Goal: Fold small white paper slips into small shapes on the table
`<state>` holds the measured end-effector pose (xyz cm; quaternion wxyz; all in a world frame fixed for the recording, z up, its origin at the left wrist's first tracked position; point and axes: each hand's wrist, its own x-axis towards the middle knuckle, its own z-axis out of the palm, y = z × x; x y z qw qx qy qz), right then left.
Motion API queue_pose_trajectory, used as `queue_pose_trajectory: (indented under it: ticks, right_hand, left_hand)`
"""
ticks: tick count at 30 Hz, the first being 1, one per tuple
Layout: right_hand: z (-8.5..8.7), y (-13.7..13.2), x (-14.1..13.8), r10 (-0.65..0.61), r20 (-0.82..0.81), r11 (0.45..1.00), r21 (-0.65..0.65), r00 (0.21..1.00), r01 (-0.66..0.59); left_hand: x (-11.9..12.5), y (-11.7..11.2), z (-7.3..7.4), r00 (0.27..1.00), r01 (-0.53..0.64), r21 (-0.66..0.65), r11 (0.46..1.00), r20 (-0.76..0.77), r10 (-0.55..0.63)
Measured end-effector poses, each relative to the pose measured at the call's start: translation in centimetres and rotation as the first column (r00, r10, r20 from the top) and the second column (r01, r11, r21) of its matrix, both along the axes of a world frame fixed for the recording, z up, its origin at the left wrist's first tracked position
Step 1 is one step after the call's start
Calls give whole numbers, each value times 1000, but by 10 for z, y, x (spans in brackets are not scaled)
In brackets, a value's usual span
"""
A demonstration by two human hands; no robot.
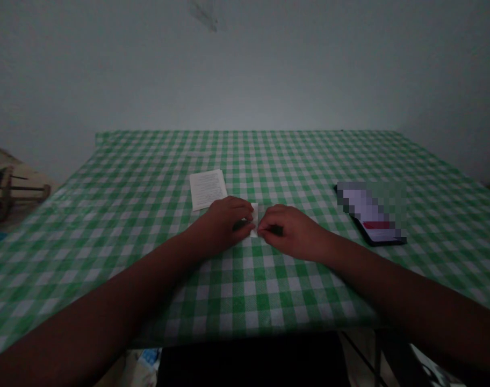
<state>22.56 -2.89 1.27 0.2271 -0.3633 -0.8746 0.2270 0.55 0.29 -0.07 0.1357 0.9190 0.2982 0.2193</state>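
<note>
A small piece of white paper (255, 215) lies between my hands, close to the middle of the table. My left hand (230, 223) has its fingers curled, with thumb and fingertips closed on the paper's left side. At the paper's right edge, my right hand (289, 230) is closed in a pinch, thumb against fingertips. Both wrists are low over the checked cloth. Just beyond my left hand is a small stack of printed paper sheets (208, 189), its near corner partly behind the hand. Parts of the white paper are covered by my fingers.
A green-and-white checked tablecloth (245, 301) covers the table. To the right of my right hand lies a phone (376, 226) with a lit, partly blurred screen. A grey wall (245, 70) rises behind the far edge. Wooden furniture (7, 188) stands off to the left.
</note>
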Motion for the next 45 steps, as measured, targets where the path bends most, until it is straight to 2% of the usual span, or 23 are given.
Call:
queue_pose_trajectory:
  ticks: [3,8,14,19,26,31,37,45]
  right_hand:
    - [0,8,6,-70,-67,996,51,995,74]
    - [-2,15,12,-65,17,990,126,998,62]
    - [-6,13,10,-116,158,987,124,981,97]
    - [-10,12,7,-126,138,986,127,982,109]
    - [-8,12,7,-77,-4,989,127,997,77]
    - [-9,15,10,-114,-50,986,120,992,119]
    - [-8,18,13,-104,-54,983,148,993,111]
    - [-3,13,10,-86,-126,975,192,988,109]
  left_hand:
    - [2,-2,3,999,46,-61,997,-9,-46]
    - [-1,-2,4,984,177,-193,965,42,-172]
    - [-7,-1,6,978,203,-220,954,92,-187]
    - [-4,-7,14,976,211,-222,952,91,-196]
    - [-2,-10,17,983,178,-153,972,73,-169]
    - [-7,-5,14,998,61,-63,996,19,-60]
    - [-9,-2,11,996,27,-93,995,-82,-34]
    - [-8,-2,10,999,-34,-126,991,-12,33]
